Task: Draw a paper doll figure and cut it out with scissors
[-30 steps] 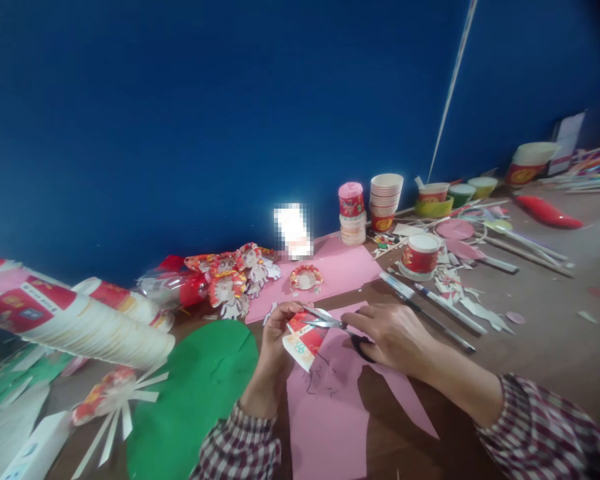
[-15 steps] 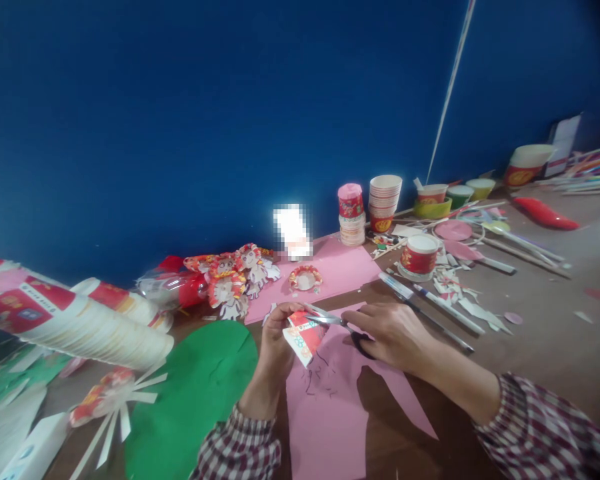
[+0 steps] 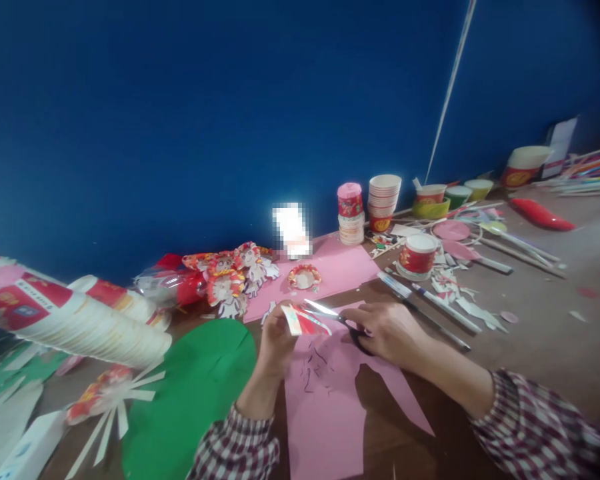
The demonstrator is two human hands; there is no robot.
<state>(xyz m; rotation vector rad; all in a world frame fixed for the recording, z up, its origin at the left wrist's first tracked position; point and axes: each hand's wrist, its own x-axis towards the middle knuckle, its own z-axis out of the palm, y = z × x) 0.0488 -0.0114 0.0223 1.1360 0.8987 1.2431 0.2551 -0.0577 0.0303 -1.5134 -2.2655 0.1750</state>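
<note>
My left hand (image 3: 275, 337) is closed on a small red and white printed paper piece (image 3: 307, 322), held up over pink paper (image 3: 325, 427). My right hand (image 3: 387, 330) grips a pair of scissors (image 3: 325, 310) by the dark handles, their metal blades pointing left along the upper edge of the piece. Whether the blades touch it I cannot tell. Thin dark scraps (image 3: 316, 367) are scattered on the pink paper below. Just beyond my hands lies a round braided red and yellow ring (image 3: 304, 277) with a pale centre.
Green round paper (image 3: 195, 393) lies at left, beside a long leaning stack of paper cups (image 3: 95, 327). Several paper figures (image 3: 230, 280) stand behind it. To the right are a red cup (image 3: 418, 257), pens (image 3: 447, 308), white scraps (image 3: 453, 290) and a red pouch-like object (image 3: 541, 213).
The paper piece has been turned in my left hand, so it now looks flatter and narrower. The scissors stay beside it, with the blades slightly shifted.
</note>
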